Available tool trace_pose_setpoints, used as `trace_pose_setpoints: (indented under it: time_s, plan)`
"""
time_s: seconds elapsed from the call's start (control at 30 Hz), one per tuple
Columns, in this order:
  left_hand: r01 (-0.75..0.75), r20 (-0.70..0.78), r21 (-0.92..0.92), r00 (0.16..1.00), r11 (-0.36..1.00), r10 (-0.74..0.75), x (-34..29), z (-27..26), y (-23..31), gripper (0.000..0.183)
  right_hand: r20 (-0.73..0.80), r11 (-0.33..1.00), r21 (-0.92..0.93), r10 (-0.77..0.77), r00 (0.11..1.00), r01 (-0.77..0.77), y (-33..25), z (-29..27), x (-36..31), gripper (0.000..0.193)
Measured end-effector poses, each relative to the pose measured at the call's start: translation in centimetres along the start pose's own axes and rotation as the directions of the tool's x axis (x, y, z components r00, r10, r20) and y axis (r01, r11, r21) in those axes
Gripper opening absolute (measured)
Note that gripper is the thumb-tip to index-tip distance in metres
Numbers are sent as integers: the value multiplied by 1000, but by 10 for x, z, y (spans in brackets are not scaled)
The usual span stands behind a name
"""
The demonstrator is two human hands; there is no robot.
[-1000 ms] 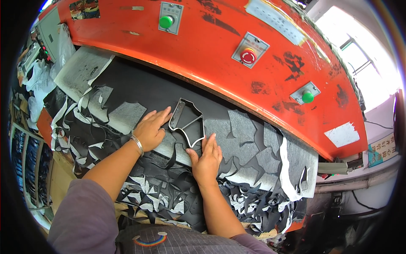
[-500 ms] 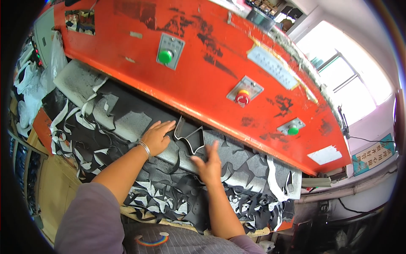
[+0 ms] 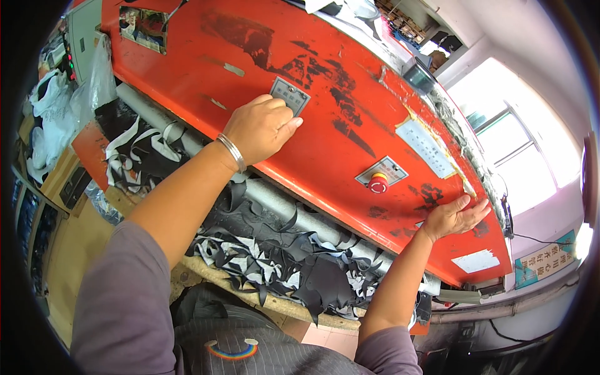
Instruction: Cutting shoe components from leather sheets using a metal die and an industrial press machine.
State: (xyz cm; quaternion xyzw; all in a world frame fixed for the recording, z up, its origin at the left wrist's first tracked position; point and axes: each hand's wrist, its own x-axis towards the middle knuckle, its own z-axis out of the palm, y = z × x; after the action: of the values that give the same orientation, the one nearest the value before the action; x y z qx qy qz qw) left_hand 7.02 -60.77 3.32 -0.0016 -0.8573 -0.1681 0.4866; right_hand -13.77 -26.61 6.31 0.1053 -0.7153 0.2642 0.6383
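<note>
At the left control plate on the red machine front, my left hand rests with its fingers curled into a loose fist. It covers the spot where the green button sits, and its palm side is hidden. Over the right button plate my right hand lies against the panel, fingers stretched and apart, holding nothing. That plate is almost wholly covered by the hand. The metal-edged cutting die does not show now; the red machine beam and my left arm block that area.
Between my hands a red mushroom-shaped stop button sticks out of the panel. Black and white material scraps lie heaped along the machine's near edge. Clear plastic bags hang at the left.
Both hands have left the bed around the cutting die. My left hand rose to the left control plate and curled; my right hand moved right and up to the right button. The view shifted.
</note>
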Motion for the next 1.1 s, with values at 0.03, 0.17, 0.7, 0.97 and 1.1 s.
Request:
trace_pose_setpoints:
  time_s: [0.03, 0.17, 0.7, 0.97, 1.1]
  plan:
    - [57, 80, -1, 995, 998, -56, 1, -2, 1, 31, 11, 996, 83, 37, 999, -37, 0, -5, -2, 56]
    - [267, 341, -102, 914, 958, -218, -50, -14, 34, 33, 230, 908, 351, 152, 961, -228, 1, -64, -41, 39]
    - [942, 998, -10, 28, 335, -47, -239, -5, 132, 35, 892, 895, 433, -443, -92, -113, -80, -300, -196, 46]
    - [938, 995, 19, -51, 345, 84, -244, 17, 103, 37, 742, 809, 534, -588, -321, -246, -71, -234, -187, 40]
    - [996, 988, 88, -89, 18, 129, -261, 38, 82, 33, 738, 767, 575, -636, -226, -283, -72, -136, -183, 40]
